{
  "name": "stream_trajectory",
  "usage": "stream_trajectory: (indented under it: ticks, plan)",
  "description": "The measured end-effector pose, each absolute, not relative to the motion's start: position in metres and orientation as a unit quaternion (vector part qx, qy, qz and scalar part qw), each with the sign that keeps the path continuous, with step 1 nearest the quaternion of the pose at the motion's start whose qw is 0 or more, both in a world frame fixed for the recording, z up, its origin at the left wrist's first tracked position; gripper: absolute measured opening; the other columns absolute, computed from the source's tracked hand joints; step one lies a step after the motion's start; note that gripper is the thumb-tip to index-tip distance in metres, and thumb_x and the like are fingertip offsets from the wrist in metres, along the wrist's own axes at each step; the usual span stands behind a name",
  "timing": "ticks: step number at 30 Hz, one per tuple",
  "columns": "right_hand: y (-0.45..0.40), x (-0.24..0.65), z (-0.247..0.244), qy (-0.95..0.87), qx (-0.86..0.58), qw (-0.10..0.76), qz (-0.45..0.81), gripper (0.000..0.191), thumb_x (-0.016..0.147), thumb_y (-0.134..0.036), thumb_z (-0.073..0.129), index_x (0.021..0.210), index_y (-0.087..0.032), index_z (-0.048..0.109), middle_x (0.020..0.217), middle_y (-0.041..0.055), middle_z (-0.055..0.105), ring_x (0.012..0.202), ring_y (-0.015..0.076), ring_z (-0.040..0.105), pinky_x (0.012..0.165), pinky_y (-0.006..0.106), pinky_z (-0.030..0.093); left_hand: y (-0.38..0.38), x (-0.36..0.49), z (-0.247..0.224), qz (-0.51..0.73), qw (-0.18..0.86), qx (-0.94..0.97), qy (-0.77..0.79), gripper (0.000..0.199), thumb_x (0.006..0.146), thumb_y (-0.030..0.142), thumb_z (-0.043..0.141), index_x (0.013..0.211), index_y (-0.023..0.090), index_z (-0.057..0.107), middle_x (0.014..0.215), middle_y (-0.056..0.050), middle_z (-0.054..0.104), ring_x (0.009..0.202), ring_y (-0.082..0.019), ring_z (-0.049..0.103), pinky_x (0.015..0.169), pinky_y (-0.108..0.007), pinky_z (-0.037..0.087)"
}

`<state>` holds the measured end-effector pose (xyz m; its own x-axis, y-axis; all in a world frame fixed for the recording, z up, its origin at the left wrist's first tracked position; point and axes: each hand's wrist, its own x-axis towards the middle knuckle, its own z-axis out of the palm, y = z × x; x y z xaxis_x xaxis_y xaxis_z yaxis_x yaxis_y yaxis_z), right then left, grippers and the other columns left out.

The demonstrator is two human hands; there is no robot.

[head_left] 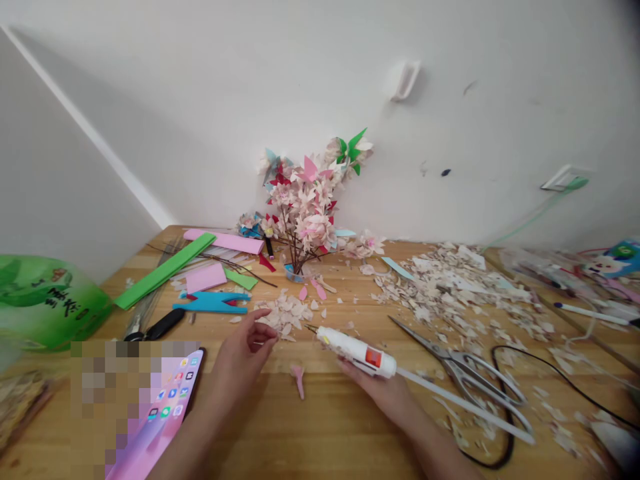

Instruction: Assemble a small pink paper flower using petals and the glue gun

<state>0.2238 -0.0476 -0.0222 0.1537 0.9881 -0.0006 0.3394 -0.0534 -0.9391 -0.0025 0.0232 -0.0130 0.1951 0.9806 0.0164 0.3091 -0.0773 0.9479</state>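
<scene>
My right hand (383, 390) grips a white hot glue gun (356, 351) lying low over the wooden table (310, 433), its nozzle pointing left and a glue stick trailing out behind. My left hand (245, 347) rests on the table with fingers apart, fingertips at a pile of pale paper petals (285, 313). It holds nothing. A small pink paper piece (299, 379) lies on the wood between my hands. A bouquet of pink paper flowers (305, 210) on thin stems stands against the wall behind the petals.
Metal scissors (465, 370) and a black cable (545, 363) lie right of the glue gun among scattered paper scraps (450, 287). A phone (160, 413) lies at the front left. Green, pink and blue paper strips (165, 270) and a green bag (45, 300) occupy the left.
</scene>
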Motion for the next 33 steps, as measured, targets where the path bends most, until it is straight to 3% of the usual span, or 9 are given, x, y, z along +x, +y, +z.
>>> stream_trajectory:
  ticks: [4,10,14,20,33]
  plan:
    - [-0.048,0.224,-0.024,-0.583,-0.611,0.4,0.357,0.02,0.072,-0.039,0.061,0.077,-0.02,0.059,0.076,0.0041,0.065,0.072,0.0229,0.06,0.065,0.031,0.047,0.022,-0.01,-0.02,0.277,0.328,0.711,0.557,0.047,0.072,0.016,0.046,0.119,0.022,0.044,0.09,-0.004,0.063,0.08,-0.019,0.061,0.071,-0.034,0.047]
    - [-0.044,0.224,-0.023,-0.594,-0.614,0.402,0.329,0.017,0.073,-0.035,0.061,0.067,-0.02,0.054,0.065,0.0012,0.058,0.062,0.0197,0.055,0.058,0.029,0.043,0.017,-0.008,-0.019,0.156,0.205,0.801,0.541,0.052,0.069,0.005,0.043,0.12,0.015,0.046,0.102,-0.011,0.063,0.096,-0.024,0.054,0.081,-0.037,0.041]
    - [-0.043,0.223,-0.019,-0.603,-0.61,0.403,0.319,0.016,0.07,-0.031,0.062,0.063,-0.021,0.051,0.062,-0.0008,0.054,0.059,0.0182,0.052,0.055,0.028,0.041,0.016,-0.006,-0.016,0.135,0.208,0.799,0.548,0.048,0.069,0.003,0.041,0.116,0.014,0.048,0.102,-0.012,0.062,0.096,-0.023,0.054,0.08,-0.034,0.041]
    - [-0.043,0.223,-0.022,-0.607,-0.612,0.394,0.318,0.018,0.071,-0.031,0.06,0.062,-0.021,0.049,0.061,-0.0019,0.052,0.058,0.017,0.051,0.054,0.027,0.04,0.019,-0.006,-0.024,0.139,0.215,0.785,0.564,0.04,0.071,0.005,0.041,0.11,0.013,0.048,0.086,-0.009,0.061,0.083,-0.022,0.055,0.072,-0.032,0.041]
    - [-0.043,0.225,-0.03,-0.571,-0.616,0.422,0.342,0.017,0.07,-0.036,0.063,0.067,-0.02,0.056,0.063,-0.0008,0.057,0.059,0.0169,0.053,0.055,0.027,0.042,0.021,-0.007,-0.019,0.196,0.2,0.777,0.563,0.034,0.071,0.006,0.043,0.102,0.018,0.051,0.08,-0.004,0.062,0.08,-0.02,0.058,0.069,-0.031,0.043]
